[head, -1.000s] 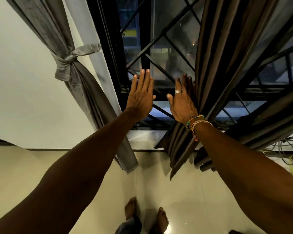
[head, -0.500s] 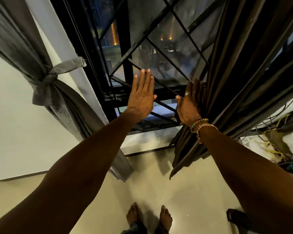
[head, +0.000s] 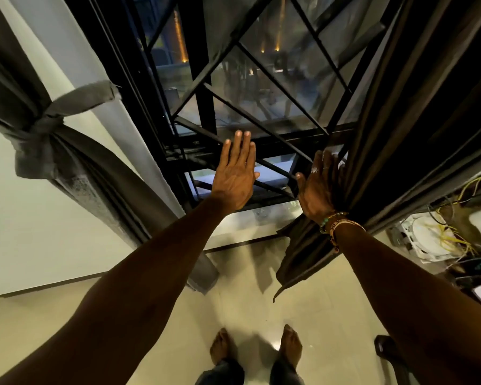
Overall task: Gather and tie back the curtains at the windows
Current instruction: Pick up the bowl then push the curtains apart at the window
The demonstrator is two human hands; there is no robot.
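Dark curtain [head: 400, 120] against flat right hand [head: 315, 188]

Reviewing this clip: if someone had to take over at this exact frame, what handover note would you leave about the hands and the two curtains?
Left hand: open, fingers straight, raised in front of the window grille, holding nothing.
Right hand: open, laid flat against the inner edge of the dark curtain, not gripping it.
Done: the grey curtain on the left is gathered and knotted with its tie band.
Left: the dark curtain hangs loose, with no tie on it in view. Gather its folds and tie it back.
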